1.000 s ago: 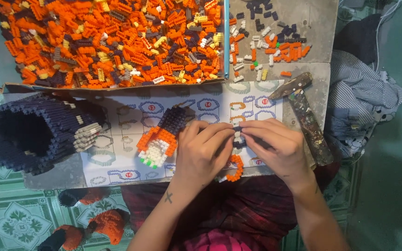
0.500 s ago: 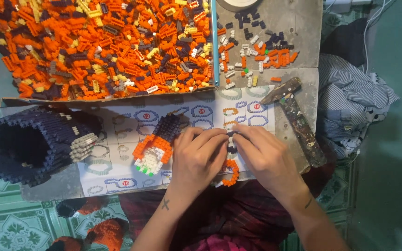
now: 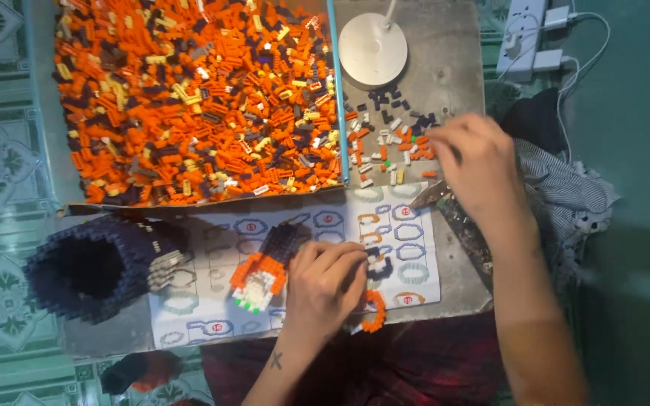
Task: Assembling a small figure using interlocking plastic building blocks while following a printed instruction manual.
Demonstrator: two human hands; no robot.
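Loosely open, my right hand (image 3: 475, 162) reaches the loose bricks (image 3: 389, 143); left hand (image 3: 325, 282) pins the small dark assembly (image 3: 379, 265). I'd pinch one brick cleanly.

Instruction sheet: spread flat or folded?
Spread flat. The instruction sheet lies unfolded on the work board, its step diagrams facing up; the left hand and a small orange-and-white brick model rest on it.

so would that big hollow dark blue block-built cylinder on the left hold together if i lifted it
The dark blue block cylinder looks stiff but probably brittle: its walls are many small pressed-together bricks. Being hollow, it's likely light for its size. Lying on its side, it might roll if nudged.
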